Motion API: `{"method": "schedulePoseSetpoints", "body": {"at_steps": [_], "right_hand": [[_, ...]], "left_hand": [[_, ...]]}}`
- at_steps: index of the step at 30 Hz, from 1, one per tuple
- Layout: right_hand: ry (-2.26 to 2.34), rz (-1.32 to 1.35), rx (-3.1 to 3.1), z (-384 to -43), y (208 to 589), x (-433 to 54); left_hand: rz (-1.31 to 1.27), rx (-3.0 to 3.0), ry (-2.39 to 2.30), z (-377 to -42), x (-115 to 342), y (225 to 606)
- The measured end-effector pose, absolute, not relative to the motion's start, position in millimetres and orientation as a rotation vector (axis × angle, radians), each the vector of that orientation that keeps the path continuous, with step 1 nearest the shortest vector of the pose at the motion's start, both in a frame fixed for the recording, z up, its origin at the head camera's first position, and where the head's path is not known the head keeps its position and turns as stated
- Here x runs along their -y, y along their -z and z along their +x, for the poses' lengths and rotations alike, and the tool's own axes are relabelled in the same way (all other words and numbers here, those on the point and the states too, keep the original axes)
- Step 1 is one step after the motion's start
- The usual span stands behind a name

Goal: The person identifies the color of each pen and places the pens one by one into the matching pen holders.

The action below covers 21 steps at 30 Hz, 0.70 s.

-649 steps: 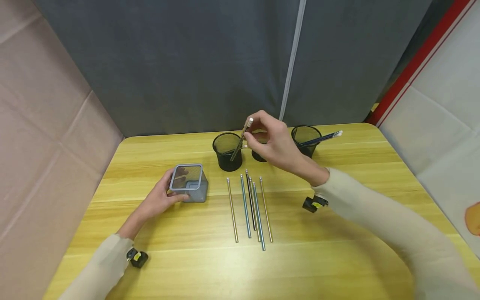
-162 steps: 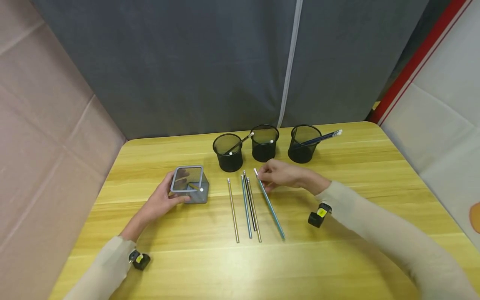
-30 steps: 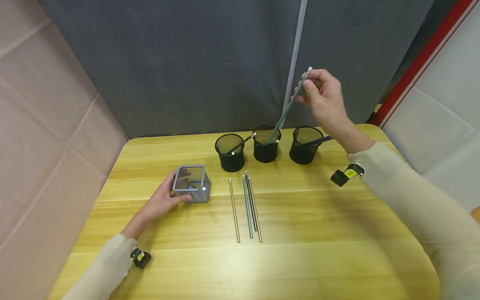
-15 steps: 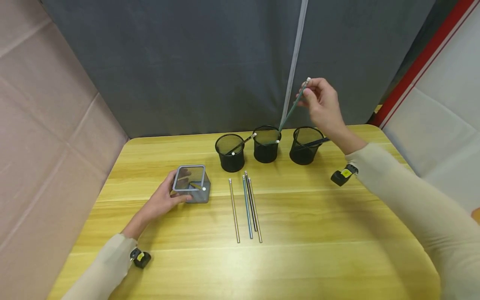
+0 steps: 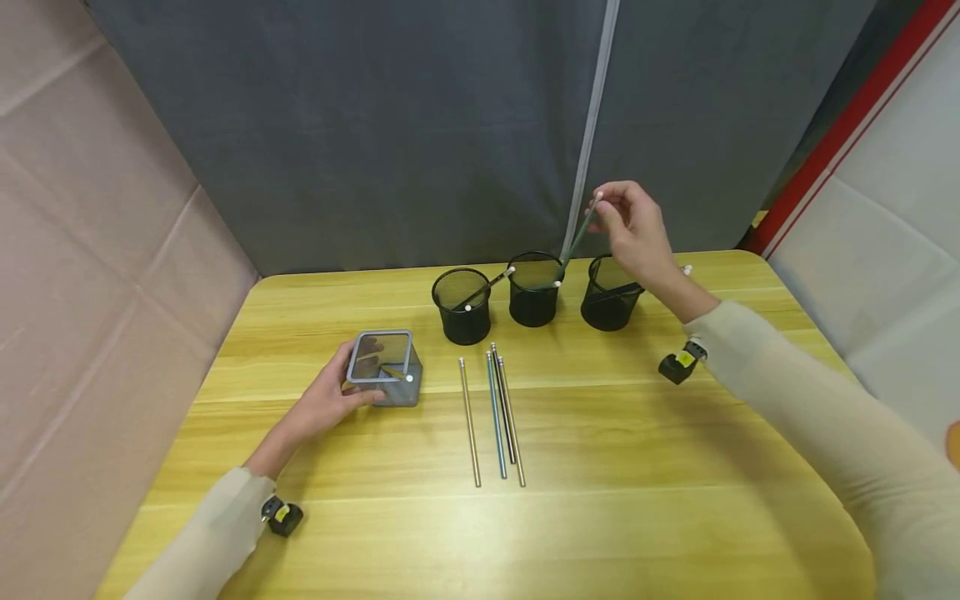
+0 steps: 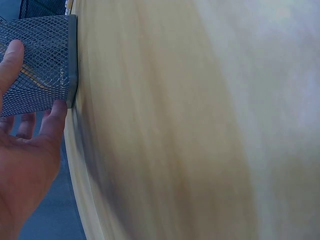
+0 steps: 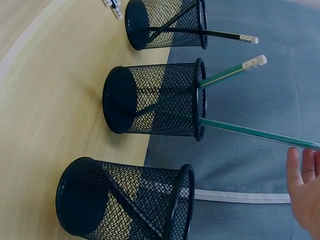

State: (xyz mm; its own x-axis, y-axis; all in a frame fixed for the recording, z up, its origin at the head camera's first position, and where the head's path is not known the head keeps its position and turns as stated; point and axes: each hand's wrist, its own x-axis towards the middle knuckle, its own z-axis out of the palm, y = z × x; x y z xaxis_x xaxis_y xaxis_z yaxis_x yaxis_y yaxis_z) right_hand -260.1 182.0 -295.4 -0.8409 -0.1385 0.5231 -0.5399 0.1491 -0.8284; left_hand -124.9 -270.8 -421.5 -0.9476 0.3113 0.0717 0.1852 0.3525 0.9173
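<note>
- Fingers of the right hand (image 5: 643, 237), as I watch through the head camera, are closed in a pinch on a green pencil (image 5: 581, 231) near its white eraser; the pencil slants down into the middle black mesh cup (image 5: 534, 312)
- Also there, I see the left hand (image 5: 328, 400) curled round a grey mesh holder (image 5: 399, 395) on the table (image 5: 615, 475), with four pencils (image 5: 497, 421) lying nearby
- Left wrist camera: I make out a gold pencil (image 6: 34, 77) through the holder's mesh, the thumb lying across it
- Right wrist camera: I see a second green pencil (image 7: 224, 76) leaning in that same cup; the pinch itself is partly cut off
</note>
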Motion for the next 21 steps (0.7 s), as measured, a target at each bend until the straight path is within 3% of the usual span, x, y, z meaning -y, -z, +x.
{"method": "schedulePoseSetpoints", "body": {"at_steps": [21], "right_hand": [[-1.749, 0.728, 2.131, -240, 276, -198]], "left_hand": [[0.451, -2.466, -1.678, -125, 273, 421]]}}
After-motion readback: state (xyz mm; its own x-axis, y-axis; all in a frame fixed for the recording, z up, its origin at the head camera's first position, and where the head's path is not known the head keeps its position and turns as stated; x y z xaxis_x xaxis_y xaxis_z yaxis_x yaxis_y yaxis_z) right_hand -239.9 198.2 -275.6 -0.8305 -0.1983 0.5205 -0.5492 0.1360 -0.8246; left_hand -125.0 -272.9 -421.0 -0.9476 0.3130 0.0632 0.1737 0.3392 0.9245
